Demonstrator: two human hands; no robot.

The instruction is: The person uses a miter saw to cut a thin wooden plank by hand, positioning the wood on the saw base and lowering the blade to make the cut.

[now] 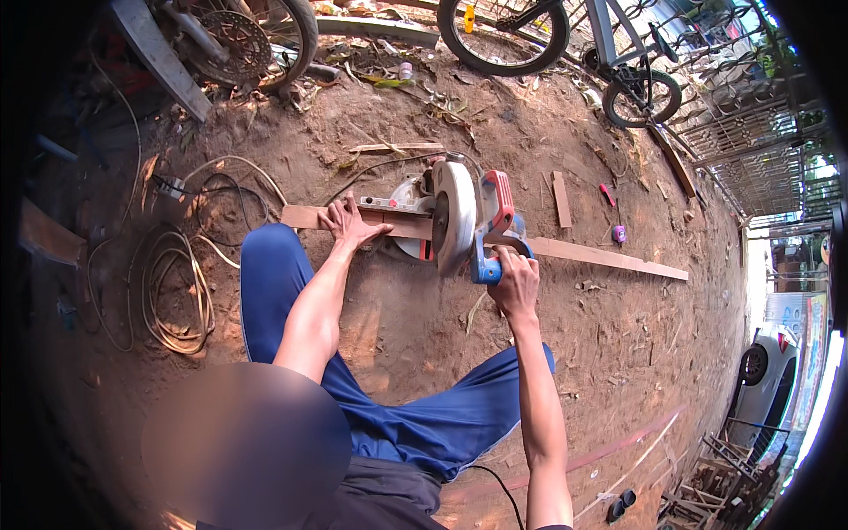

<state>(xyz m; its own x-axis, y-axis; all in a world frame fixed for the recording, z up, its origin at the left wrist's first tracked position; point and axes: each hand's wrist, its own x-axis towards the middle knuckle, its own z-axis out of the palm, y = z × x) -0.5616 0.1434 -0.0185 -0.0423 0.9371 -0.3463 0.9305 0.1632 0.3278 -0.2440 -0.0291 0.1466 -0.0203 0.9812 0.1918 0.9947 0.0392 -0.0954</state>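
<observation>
A miter saw (455, 216) with a pale round blade guard and a red top handle stands on the dirt ground before me. A long wooden strip (609, 257) runs crosswise through it, sticking out on both sides. My left hand (352, 226) lies on the strip's left part against the saw's fence, fingers spread, thumb toward the blade guard. My right hand (515, 281) is wrapped round the saw's blue handle (485, 265). The spot where blade and wood meet is hidden behind the guard.
A coiled pale cable (181, 296) lies at left. Right of the saw are a short wood offcut (562, 200), a red-handled tool (607, 194) and a purple tape measure (619, 234). Beyond stand a bicycle (609, 53) and another wheel (265, 44). My bent legs flank the workspace.
</observation>
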